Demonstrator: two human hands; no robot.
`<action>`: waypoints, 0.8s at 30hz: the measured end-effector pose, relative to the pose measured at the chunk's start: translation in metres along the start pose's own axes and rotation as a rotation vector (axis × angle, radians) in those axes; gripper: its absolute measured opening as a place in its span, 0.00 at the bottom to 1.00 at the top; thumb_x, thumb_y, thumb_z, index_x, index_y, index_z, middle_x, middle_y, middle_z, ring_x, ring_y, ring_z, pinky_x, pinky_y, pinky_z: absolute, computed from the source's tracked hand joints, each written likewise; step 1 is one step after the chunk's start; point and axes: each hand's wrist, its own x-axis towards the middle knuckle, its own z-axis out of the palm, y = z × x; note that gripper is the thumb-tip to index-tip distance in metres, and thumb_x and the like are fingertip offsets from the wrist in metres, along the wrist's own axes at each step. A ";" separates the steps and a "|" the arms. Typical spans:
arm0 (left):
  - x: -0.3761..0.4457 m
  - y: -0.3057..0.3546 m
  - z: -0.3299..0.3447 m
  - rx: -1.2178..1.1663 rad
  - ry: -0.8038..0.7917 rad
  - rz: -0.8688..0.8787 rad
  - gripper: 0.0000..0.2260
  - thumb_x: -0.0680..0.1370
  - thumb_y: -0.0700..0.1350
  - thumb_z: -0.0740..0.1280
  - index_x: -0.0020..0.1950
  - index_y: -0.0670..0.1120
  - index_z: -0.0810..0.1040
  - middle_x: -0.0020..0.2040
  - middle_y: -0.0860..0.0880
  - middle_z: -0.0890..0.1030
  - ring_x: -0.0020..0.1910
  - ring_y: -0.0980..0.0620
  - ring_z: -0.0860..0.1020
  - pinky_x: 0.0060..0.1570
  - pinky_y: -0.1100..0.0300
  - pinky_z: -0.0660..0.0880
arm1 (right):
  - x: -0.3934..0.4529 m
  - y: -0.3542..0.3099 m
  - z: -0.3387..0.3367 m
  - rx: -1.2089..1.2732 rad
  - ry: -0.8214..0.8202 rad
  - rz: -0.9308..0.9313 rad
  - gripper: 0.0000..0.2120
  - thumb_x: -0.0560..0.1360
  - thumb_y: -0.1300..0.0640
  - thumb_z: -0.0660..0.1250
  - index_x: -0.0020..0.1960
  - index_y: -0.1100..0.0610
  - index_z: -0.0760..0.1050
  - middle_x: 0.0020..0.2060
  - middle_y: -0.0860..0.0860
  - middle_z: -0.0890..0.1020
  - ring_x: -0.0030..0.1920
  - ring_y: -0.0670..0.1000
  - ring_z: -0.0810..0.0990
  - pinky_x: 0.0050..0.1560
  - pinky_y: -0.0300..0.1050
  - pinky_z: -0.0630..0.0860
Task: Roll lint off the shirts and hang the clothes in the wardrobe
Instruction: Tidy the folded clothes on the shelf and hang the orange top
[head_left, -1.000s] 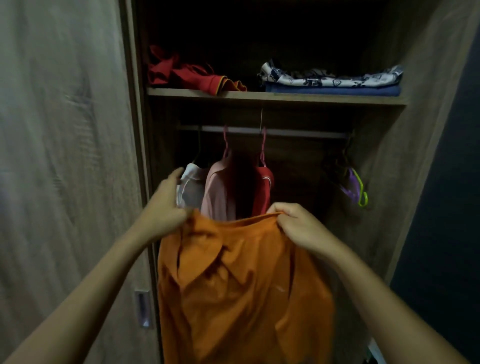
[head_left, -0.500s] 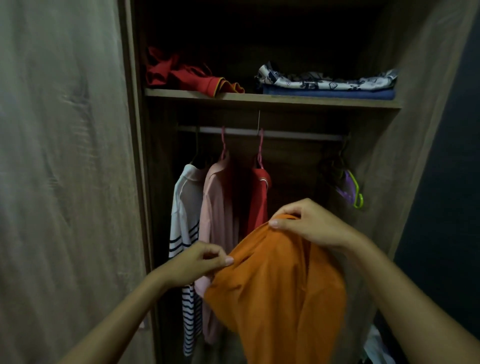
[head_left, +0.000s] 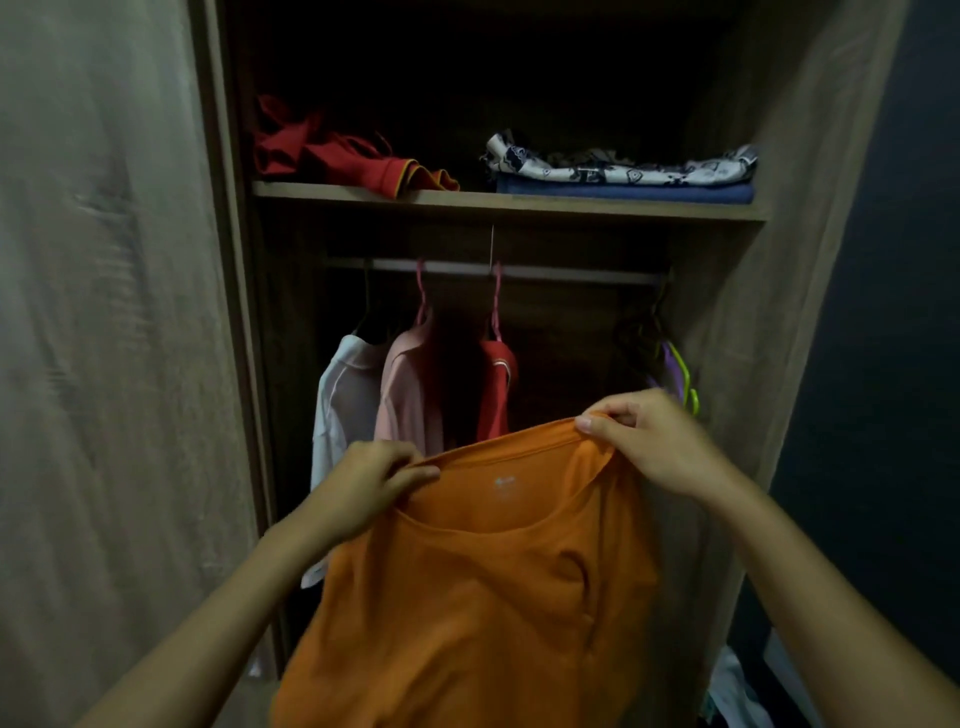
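An orange shirt hangs in front of the open wardrobe, its neck opening spread wide and facing me. My left hand pinches the neckline at its left side. My right hand grips the neckline at its right side, a little higher. Behind the shirt, a white top, a pink shirt and a red shirt hang on hangers from the rail. No lint roller is in view.
Empty hangers, purple and green, hang at the rail's right end. The shelf above carries red clothes and a folded patterned and blue stack. The wardrobe door stands at left, light cloth lies at the lower right.
The shirt has been turned and spread: the collar side was bunched, and the neck opening now faces me. My left hand rose to the neckline's left edge, my right hand moved right.
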 end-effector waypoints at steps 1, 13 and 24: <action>0.002 0.000 -0.004 -0.060 0.014 -0.038 0.12 0.79 0.51 0.62 0.40 0.46 0.77 0.34 0.50 0.79 0.34 0.57 0.78 0.37 0.64 0.74 | 0.000 0.003 0.002 0.025 0.013 0.017 0.07 0.76 0.50 0.67 0.46 0.50 0.84 0.39 0.46 0.86 0.42 0.43 0.83 0.45 0.42 0.78; 0.042 0.051 -0.012 -0.073 0.314 -0.008 0.11 0.80 0.51 0.60 0.43 0.51 0.79 0.36 0.55 0.80 0.39 0.60 0.78 0.44 0.54 0.76 | 0.053 0.033 0.017 -0.150 0.276 0.219 0.11 0.76 0.44 0.65 0.50 0.49 0.80 0.50 0.49 0.82 0.53 0.50 0.80 0.56 0.47 0.76; 0.065 0.049 -0.005 0.023 0.240 -0.002 0.09 0.79 0.54 0.60 0.40 0.65 0.73 0.36 0.64 0.79 0.36 0.62 0.77 0.34 0.62 0.69 | 0.119 0.082 -0.020 -0.761 0.350 0.487 0.16 0.78 0.59 0.61 0.65 0.57 0.70 0.63 0.59 0.72 0.63 0.60 0.70 0.60 0.56 0.71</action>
